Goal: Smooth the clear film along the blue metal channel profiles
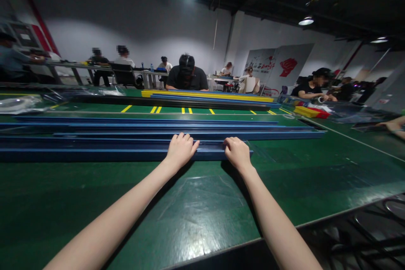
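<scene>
Both of my arms reach forward over a green table [196, 206]. My left hand [181, 148] rests on the nearest long blue rail [95, 152], fingers curled over its top edge. My right hand [236, 152] grips the same rail close to its right end, fingers bent over it. Several more long blue rails [152, 128] lie side by side just behind it, running left to right. A thin clear plastic sheet [202, 202] lies flat on the table under my forearms.
Further back lie a black strip, blue rails and a yellow rail [205, 95]. A person in black [187, 76] sits opposite; others sit at the right and the back tables. A yellow and red box [311, 112] stands at the right. The table's front edge [332, 215] runs diagonally beside metal racks.
</scene>
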### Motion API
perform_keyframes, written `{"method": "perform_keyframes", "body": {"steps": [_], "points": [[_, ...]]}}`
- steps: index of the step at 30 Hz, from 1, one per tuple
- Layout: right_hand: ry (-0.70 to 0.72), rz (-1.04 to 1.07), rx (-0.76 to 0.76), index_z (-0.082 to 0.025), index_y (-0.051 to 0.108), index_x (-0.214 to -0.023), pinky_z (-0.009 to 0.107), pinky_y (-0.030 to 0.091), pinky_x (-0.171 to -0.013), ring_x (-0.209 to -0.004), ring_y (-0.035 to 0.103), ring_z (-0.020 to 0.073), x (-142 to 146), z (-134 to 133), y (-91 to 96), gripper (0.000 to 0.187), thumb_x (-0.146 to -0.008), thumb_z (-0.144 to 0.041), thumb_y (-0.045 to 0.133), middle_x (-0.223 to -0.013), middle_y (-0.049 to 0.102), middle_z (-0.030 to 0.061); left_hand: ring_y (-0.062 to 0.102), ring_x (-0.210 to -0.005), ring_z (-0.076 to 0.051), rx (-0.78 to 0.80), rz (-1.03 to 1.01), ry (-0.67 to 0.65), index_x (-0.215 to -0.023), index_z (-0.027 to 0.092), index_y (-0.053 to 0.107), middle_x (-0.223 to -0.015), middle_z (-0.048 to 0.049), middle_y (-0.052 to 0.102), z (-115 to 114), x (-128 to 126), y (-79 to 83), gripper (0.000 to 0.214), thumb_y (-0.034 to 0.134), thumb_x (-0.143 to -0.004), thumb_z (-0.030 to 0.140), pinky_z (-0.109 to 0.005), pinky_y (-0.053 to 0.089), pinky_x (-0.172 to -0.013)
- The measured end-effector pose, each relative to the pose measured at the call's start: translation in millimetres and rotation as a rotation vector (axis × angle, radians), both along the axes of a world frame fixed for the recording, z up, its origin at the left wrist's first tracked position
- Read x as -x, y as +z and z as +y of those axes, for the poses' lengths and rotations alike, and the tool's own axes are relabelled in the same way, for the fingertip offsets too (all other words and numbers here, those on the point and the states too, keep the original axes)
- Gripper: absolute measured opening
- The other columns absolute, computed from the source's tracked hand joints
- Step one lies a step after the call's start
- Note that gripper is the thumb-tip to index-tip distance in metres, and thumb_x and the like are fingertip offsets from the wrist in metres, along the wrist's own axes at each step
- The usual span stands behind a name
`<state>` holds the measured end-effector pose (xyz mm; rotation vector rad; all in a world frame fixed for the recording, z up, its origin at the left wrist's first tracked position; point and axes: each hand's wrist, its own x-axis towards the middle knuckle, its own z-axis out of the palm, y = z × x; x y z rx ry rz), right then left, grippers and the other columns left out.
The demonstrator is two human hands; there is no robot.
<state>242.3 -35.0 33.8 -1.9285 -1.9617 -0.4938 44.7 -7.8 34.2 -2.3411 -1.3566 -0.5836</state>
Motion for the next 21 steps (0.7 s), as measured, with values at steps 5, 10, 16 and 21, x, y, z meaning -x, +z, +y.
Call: {"method": "perform_keyframes", "body": {"steps": [5,10,16,21], "points": [[-0.002,0.006,0.014,-0.021,0.061,-0.081,0.023,0.032,-0.064,-0.081,0.054,0.0138,0,0,1.0,0.022,-0.077,-0.016,0.04,-0.086,0.064,0.0021,0.05,-0.103,-0.018,0.058,0.054,-0.282,-0.109,0.017,0.054,-0.114,-0.005,0.057,3,-1,-8.6,0.036,0.033,-0.088,0.038,-0.031,0.035,-0.081],[-0.001,0.011,0.013,-0.021,0.061,-0.082,0.023,0.032,-0.065,-0.082,0.054,0.0141,0,0,1.3,0.022,-0.076,-0.015,0.04,-0.087,0.064,0.0018,0.052,-0.097,-0.017,0.073,0.056,-0.247,-0.106,0.02,0.055,-0.106,-0.0045,0.061,5,-1,-7.6,0.036,0.031,-0.089,0.04,-0.03,0.036,-0.077],[0.0,0.01,0.02,-0.021,0.061,-0.084,0.023,0.033,-0.066,-0.084,0.054,0.0142,-2,0,1.4,0.024,-0.074,-0.012,0.041,-0.088,0.064,0.0015,0.056,-0.083,-0.017,0.087,0.06,-0.189,-0.081,0.019,0.062,-0.084,-0.0039,0.066,5,3,6.1,0.039,0.029,-0.089,0.039,-0.027,0.036,-0.067],[0.007,0.001,0.022,-0.021,0.061,-0.085,0.023,0.033,-0.066,-0.084,0.054,0.0144,-1,0,1.6,0.024,-0.075,-0.012,0.04,-0.087,0.064,0.0019,0.057,-0.076,-0.022,0.019,0.063,0.015,-0.071,0.016,0.063,-0.073,-0.0086,0.065,8,10,9.9,0.044,0.028,-0.089,0.036,-0.031,0.035,-0.063]]}}
